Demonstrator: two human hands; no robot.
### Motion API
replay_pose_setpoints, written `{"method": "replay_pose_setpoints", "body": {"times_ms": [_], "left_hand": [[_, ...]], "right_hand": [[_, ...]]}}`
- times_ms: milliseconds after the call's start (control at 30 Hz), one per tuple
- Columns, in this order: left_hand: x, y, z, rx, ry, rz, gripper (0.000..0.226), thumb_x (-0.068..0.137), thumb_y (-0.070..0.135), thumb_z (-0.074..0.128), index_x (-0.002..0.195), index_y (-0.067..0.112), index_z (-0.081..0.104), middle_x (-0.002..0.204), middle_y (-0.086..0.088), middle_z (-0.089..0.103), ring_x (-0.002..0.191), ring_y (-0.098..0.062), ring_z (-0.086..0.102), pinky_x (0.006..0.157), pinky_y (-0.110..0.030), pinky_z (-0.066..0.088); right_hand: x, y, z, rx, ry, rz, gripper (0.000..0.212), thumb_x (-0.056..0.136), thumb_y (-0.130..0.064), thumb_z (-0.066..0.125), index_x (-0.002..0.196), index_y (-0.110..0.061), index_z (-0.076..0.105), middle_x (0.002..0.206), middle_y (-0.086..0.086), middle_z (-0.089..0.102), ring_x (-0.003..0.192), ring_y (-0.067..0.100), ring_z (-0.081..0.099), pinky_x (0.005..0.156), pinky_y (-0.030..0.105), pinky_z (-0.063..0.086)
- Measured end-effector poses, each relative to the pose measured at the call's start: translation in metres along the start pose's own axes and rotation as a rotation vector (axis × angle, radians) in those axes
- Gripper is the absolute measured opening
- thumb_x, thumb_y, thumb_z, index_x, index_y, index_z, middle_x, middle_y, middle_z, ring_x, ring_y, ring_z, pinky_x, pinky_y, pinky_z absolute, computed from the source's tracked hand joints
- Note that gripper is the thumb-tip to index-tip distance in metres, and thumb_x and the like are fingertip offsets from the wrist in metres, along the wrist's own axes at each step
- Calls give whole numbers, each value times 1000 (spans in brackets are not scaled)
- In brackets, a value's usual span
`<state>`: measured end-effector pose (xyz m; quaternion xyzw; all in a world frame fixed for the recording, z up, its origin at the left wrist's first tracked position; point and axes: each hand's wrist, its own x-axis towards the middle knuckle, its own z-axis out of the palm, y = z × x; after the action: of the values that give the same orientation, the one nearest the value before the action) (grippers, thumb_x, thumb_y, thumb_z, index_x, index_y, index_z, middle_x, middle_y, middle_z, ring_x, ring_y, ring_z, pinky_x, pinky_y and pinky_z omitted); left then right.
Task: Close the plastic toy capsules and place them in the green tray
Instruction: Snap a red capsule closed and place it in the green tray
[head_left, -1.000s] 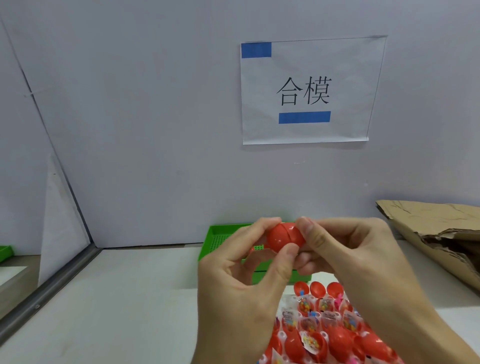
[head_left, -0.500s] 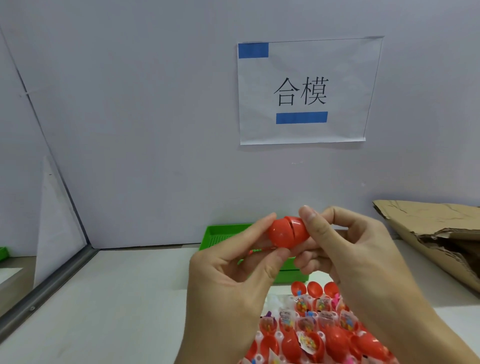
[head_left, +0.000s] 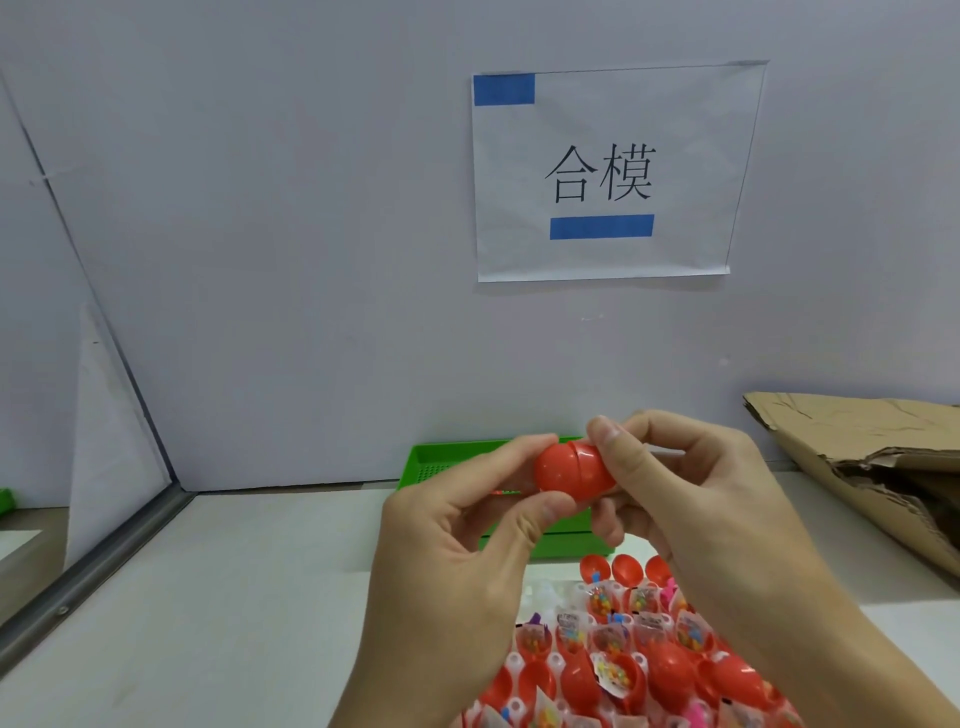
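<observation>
Together we pinch one red capsule (head_left: 571, 470) between both hands, up in front of the green tray (head_left: 431, 460).

Our left hand (head_left: 457, 566) grasps its left half between thumb and forefinger, our right hand (head_left: 691, 499) clamps the right half with the thumb on top, and a seam shows where the halves meet. Below our wrists lies a rack of open red capsules (head_left: 639, 660) with small printed packets of coloured beads inside; we cannot read their print. On the wall a paper sign (head_left: 608, 171) reads "合模" in black, with a blue block in its top-left corner and a blue bar beneath. Torn cardboard (head_left: 872, 462) lies at the right.
</observation>
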<state>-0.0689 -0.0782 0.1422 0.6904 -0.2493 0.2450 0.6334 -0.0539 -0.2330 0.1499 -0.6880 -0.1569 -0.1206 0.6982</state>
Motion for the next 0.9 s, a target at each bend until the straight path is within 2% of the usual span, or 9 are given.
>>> {"method": "replay_pose_setpoints", "body": {"times_ms": [167,400,500,600,700,767,900], "left_hand": [[-1,-1,0,23,-8,8,29,74,23,69,101,34,72,91,16,76,88,-1,72,79,-9,52],[-1,-5,6,-132,25,-56,31,70,22,78,100,24,76,93,5,78,91,-9,73,78,-13,54],[0,-6,6,-161,54,-103,31,68,26,79,98,22,77,93,3,78,91,-11,74,76,-12,54],[0,-7,5,-195,45,-199,39,67,36,85,103,26,76,94,-2,78,91,-19,75,81,-18,55],[0,-7,6,-264,18,-254,38,71,38,79,107,28,74,92,-11,77,86,-28,75,80,-26,58],[1,-5,8,-309,18,-265,32,73,33,81,103,22,76,88,-14,77,83,-32,75,76,-27,59],[1,-5,11,-354,28,-291,33,69,35,74,97,18,77,85,-18,76,79,-32,75,71,-27,59]], "right_hand": [[1,-1,1,-11,9,22,38,77,-51,64,74,-15,71,63,11,69,52,17,59,72,47,58],[2,2,-1,3,44,51,35,76,-53,64,72,-19,73,62,9,70,52,17,60,75,44,59],[2,2,0,20,46,76,37,77,-54,64,72,-18,72,62,8,71,50,16,59,63,32,57],[2,2,1,39,61,118,43,82,-52,63,76,-10,71,62,15,70,46,15,57,51,22,49],[3,4,1,42,74,152,46,84,-50,63,78,-5,69,58,17,68,43,15,55,48,21,46],[2,4,2,51,76,149,41,84,-50,62,77,-10,69,57,16,67,42,15,54,47,21,46],[0,0,3,66,93,115,34,87,-47,63,70,-19,66,53,15,65,37,14,49,40,21,41]]}}
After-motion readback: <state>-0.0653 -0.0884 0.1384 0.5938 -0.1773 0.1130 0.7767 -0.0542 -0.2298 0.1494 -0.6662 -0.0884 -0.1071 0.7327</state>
